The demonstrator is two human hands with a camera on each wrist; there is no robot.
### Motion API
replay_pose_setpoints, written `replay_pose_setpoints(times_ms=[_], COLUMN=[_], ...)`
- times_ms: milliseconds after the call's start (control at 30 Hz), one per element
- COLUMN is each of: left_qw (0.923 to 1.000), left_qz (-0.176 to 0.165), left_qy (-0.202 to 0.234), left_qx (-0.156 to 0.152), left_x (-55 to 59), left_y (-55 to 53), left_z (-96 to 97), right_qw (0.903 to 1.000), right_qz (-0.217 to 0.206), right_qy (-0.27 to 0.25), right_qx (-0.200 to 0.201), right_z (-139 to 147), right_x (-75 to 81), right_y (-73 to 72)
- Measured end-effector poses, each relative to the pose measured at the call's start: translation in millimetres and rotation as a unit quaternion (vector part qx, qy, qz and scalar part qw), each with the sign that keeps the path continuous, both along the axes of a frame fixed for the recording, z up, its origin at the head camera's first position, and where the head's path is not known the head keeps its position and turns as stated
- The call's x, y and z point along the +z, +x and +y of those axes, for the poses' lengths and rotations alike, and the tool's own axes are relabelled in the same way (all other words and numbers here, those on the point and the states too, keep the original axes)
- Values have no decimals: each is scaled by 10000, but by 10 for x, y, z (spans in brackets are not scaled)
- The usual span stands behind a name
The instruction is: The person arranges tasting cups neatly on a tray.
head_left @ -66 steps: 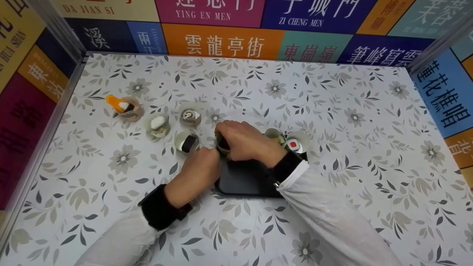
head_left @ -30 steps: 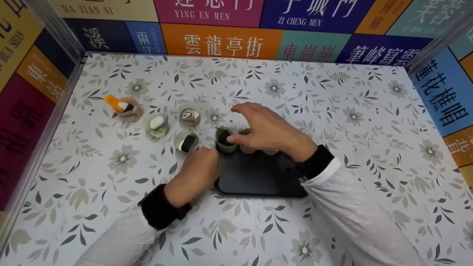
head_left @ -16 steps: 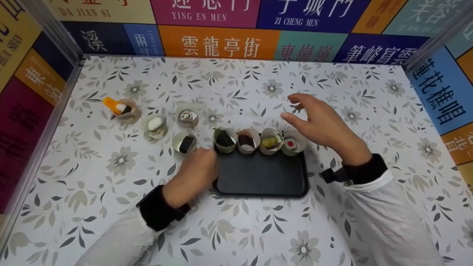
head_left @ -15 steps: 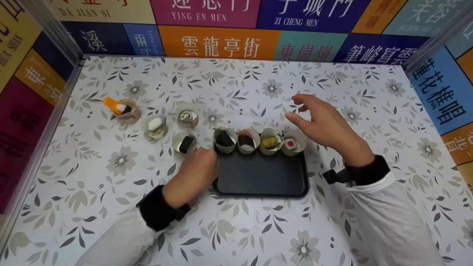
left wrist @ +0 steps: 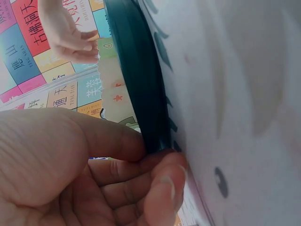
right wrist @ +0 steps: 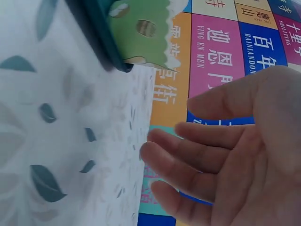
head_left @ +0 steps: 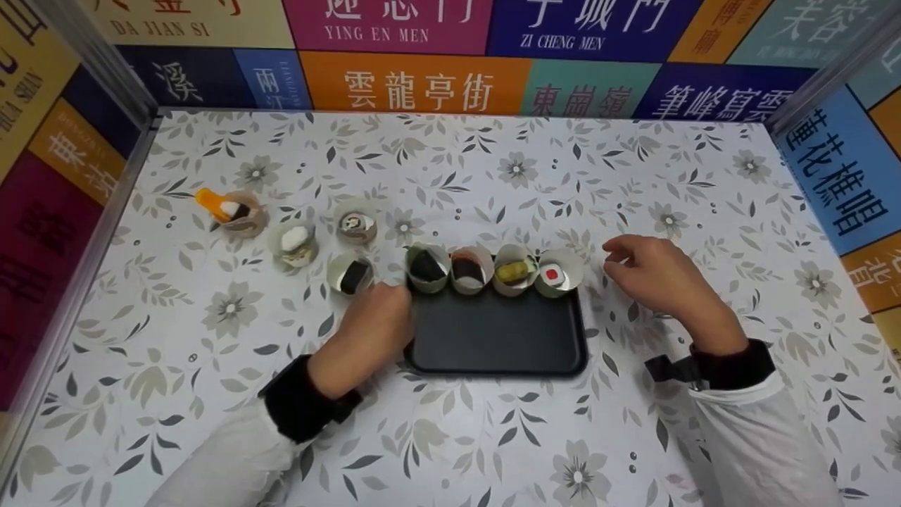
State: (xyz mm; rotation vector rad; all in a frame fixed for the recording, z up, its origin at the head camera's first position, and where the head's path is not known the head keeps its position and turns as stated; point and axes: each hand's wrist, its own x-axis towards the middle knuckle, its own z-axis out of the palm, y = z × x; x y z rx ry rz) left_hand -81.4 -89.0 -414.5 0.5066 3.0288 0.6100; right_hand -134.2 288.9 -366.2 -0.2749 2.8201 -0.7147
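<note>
My left hand point(head_left: 376, 327) grips the left edge of a black tray point(head_left: 500, 338); in the left wrist view, thumb and fingers point(left wrist: 162, 188) pinch the tray's rim point(left wrist: 141, 84). Several paper cups stand in a row along the tray's far side. From left to right they hold a black piece point(head_left: 426, 266), a dark-red piece point(head_left: 466, 269), a yellow-topped piece point(head_left: 512, 272) and a white sushi roll point(head_left: 552, 274) with a red centre. My right hand point(head_left: 662, 278) hovers right of the tray, fingers loosely bent and holding nothing; its palm shows in the right wrist view.
Left of the tray stand more food cups: one with a black-wrapped white piece point(head_left: 354, 277), one with a patterned roll point(head_left: 357, 225), one with a white-topped piece point(head_left: 294, 243), and one with an orange-topped piece point(head_left: 236, 210). Panels with lettering point(head_left: 422, 88) wall in the flowered table.
My right hand has let go of the cup at the tray's far left corner and moved right, past the row, then down towards me. My left hand stays at the tray's edge.
</note>
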Motion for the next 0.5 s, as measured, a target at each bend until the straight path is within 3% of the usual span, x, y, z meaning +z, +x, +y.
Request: replay_pose_setpoints(times_ms=[500], left_qw=[9998], left_qz=[-85], left_qy=[155], left_qx=[-28], left_x=[-9], left_y=[4], left_z=[-11], right_qw=[9981], right_qz=[-437], right_qy=[237], right_qx=[367], right_z=[-71], right_x=[-280], right_y=[199])
